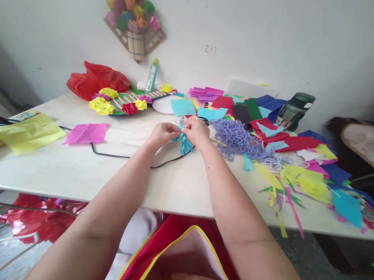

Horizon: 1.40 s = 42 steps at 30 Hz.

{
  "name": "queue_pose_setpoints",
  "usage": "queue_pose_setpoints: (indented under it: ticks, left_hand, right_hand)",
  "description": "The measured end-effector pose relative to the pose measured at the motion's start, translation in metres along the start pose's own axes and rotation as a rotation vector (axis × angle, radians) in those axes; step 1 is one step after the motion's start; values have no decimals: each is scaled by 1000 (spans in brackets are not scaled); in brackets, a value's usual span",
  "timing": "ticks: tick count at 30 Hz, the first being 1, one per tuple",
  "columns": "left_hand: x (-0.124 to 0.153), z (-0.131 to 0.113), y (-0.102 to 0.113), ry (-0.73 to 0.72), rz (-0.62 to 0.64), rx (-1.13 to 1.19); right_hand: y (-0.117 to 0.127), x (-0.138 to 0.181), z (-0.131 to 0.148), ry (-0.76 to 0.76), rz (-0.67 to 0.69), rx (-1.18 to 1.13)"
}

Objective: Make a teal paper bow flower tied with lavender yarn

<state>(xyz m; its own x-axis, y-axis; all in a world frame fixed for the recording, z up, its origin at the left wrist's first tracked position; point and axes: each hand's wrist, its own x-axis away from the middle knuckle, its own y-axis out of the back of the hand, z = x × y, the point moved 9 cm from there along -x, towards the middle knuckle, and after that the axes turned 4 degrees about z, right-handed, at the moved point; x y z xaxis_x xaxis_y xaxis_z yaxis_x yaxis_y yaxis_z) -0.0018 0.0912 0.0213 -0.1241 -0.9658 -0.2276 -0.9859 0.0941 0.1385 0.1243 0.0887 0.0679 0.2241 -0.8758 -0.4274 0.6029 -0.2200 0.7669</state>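
Observation:
Over the middle of the table my left hand (165,135) and my right hand (196,132) meet, fingers pinched on a gathered piece of turquoise crepe paper (185,144). Its loose, pleated end hangs down below my fingertips; the part between them is mostly covered. A black cable (116,155) runs along the table beneath. Just right of my right hand lies a tangled heap of lilac yarn (237,138). Flat turquoise paper pieces (182,107) lie behind my hands.
Left stand a board with paper flowers (130,104), a red plastic bag (98,81) and a glue bottle (151,77). Pink paper (86,134) and yellow paper (30,133) lie nearer. Coloured scraps (305,181) and a dark bottle (294,111) occupy the right. A flower decoration (135,19) hangs on the wall.

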Motion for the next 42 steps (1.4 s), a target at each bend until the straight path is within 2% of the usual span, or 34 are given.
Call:
queue_pose_setpoints:
  ticks: [4,8,16,23,34,42]
  left_hand:
    - [-1,3,5,-3,-42,-10]
    - [0,4,3,2,-19,3]
    - [2,-1,1,-11,9,192]
    - [2,5,-3,7,54,328]
    - [4,8,-1,60,4,312]
    - [3,15,-2,57,52,247]
  right_hand:
    - [3,0,-1,-1,-39,-39]
    - [7,-1,-4,-8,-62,-78]
    - [7,-3,-6,17,-68,-149]
    - [7,-4,-3,46,-63,-178]
    - [-1,-3,1,128,-50,-202]
    - [-6,-2,1,163,-22,-215]
